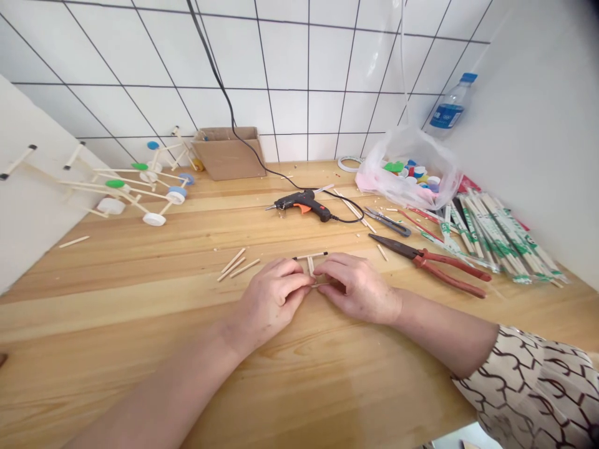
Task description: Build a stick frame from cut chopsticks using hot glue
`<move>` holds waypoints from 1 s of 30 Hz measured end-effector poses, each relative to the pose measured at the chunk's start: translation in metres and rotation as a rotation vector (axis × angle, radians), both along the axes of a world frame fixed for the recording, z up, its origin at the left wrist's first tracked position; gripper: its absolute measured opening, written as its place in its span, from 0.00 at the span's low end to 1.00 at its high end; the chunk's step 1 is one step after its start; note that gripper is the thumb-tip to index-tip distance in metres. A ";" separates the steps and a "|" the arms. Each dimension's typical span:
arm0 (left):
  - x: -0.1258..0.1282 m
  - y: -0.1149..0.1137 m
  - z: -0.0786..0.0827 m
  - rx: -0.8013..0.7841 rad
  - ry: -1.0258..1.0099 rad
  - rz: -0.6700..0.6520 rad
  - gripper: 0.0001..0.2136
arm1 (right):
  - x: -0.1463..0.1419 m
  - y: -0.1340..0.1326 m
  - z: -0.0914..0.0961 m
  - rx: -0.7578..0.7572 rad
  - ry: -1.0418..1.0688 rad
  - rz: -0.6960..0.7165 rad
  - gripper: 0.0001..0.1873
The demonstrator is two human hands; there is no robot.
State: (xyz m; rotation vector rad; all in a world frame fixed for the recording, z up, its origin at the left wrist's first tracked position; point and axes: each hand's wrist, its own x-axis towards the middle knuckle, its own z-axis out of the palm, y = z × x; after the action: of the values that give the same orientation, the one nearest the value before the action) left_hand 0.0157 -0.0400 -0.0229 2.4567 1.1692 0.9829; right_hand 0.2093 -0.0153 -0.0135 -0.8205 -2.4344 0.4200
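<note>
My left hand (279,292) and my right hand (358,284) meet over the middle of the wooden table. Between them lies a small frame of wooden sticks (311,267), with a black-tipped crosspiece (310,255) at its far end. Fingers of both hands pinch a short stick (318,285) at the near end, one hand on each side. My fingertips hide part of this joint. Several loose cut sticks (233,265) lie just left of my left hand. Past my hands rests a black glue gun (302,202) with an orange trigger.
Red-handled pliers (428,262), a utility knife (388,221) and wrapped chopsticks (510,234) lie on the right. Behind them are a plastic bag (412,165) of bottle caps and a water bottle (452,106). Stick models with cap wheels (154,218) and a cardboard box (229,153) occupy the back left.
</note>
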 end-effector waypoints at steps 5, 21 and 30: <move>-0.001 0.001 -0.002 -0.020 -0.010 -0.002 0.08 | 0.000 0.000 -0.001 0.002 0.038 0.012 0.09; 0.000 0.002 -0.002 -0.051 -0.019 0.001 0.07 | -0.002 0.002 -0.005 0.011 0.030 0.015 0.09; 0.000 0.003 0.000 -0.047 -0.019 -0.009 0.07 | -0.002 0.002 -0.006 0.025 -0.009 0.013 0.07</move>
State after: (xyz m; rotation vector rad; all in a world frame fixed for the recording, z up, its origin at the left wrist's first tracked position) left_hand 0.0154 -0.0373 -0.0232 2.4090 1.1613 0.9638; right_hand 0.2072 -0.0137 -0.0198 -0.7979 -2.4496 0.3905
